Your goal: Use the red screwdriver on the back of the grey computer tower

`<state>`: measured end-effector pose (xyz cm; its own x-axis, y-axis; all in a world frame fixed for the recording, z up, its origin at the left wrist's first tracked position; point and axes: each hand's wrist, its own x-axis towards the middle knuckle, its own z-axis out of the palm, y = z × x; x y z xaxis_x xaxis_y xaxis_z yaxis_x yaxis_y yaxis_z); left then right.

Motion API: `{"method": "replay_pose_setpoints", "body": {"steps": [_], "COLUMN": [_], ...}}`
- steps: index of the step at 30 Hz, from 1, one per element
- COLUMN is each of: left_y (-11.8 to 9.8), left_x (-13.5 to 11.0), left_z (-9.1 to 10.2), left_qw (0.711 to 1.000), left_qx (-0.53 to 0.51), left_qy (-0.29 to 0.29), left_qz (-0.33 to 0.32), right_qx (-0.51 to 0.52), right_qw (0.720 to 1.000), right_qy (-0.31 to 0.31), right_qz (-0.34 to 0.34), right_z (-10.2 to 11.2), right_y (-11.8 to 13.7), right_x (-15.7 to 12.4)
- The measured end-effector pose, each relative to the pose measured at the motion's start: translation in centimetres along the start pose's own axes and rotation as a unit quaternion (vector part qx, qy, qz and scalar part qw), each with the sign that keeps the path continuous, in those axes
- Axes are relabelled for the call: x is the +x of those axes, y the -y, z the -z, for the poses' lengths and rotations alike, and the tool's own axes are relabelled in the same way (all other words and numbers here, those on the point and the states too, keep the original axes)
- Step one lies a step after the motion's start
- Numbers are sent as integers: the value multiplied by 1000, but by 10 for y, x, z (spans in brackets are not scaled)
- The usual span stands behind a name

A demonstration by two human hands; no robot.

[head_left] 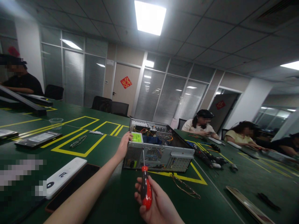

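Standing open-topped on the worktop (112, 193), the case (161, 152) has its cover off, with wires (169, 137) and a green-labelled box (137, 137) in place inside. The left hand (124, 145) clasps its near-left corner; the right hand (157, 200) wraps the screwdriver (147, 193) at its near panel, tip contact unclear.

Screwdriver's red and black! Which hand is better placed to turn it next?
Probably the right hand: it already holds the screwdriver by its handle, with the shaft pointing toward the case. The left hand is at the case's corner, so it seems better placed for steadying.
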<state>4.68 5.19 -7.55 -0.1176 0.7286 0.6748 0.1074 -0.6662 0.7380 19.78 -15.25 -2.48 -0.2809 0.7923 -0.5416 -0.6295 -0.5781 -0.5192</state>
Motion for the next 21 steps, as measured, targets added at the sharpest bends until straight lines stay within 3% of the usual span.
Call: {"method": "replay_pose_setpoints", "body": {"steps": [5,14,21], "left_y": [-1,-1,-1], "left_x": [0,0,-1], "left_z": [0,0,1], "left_qw": [1000,1000,1000], "left_qx": [1,7,10], "left_qy": [-1,2,6], "left_qz": [-2,-6,-3], "right_qx": [11,54,47], "right_qw": [1000,998,999], "right_qy": [14,-28,-21], "right_qz": [5,27,1], "right_z": [1,5,1], "right_y": [0,0,3], "right_x": [3,8,2]}}
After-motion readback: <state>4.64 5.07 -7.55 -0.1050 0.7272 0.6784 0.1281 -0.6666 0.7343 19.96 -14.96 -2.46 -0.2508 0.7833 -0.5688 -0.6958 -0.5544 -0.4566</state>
